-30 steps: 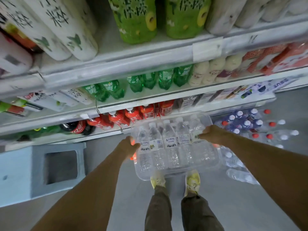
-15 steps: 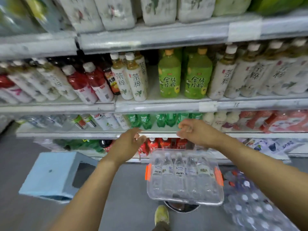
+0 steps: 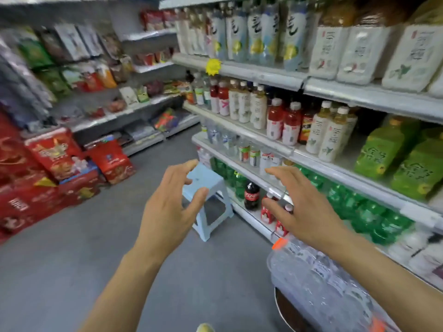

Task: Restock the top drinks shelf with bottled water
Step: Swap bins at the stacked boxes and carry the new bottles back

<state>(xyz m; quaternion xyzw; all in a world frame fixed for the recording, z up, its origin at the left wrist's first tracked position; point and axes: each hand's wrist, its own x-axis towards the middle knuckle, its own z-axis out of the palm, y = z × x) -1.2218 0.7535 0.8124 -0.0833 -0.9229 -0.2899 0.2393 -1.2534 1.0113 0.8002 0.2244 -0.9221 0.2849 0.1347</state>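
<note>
A clear plastic bin (image 3: 318,281) with orange latches holds several water bottles and sits on a round stool at the lower right. My left hand (image 3: 172,207) hovers in mid-air over the aisle, fingers spread and loosely bent, holding nothing. My right hand (image 3: 302,207) hovers beside it, above and to the left of the bin, fingers also spread and empty. Both hands are in front of a light blue step stool (image 3: 203,178) on the floor. The drinks shelves (image 3: 275,75) rise on the right, filled with tea, juice and soda bottles.
Red gift boxes (image 3: 55,154) are stacked on the floor at the left. Snack shelves (image 3: 96,80) line the far wall. Grey floor runs between the boxes and the drinks shelving. A cola bottle (image 3: 251,195) stands on the bottom shelf near the step stool.
My hands let go of the water bin, which now rests on the round stool. Both rose empty, and my view swung up and left toward the step stool.
</note>
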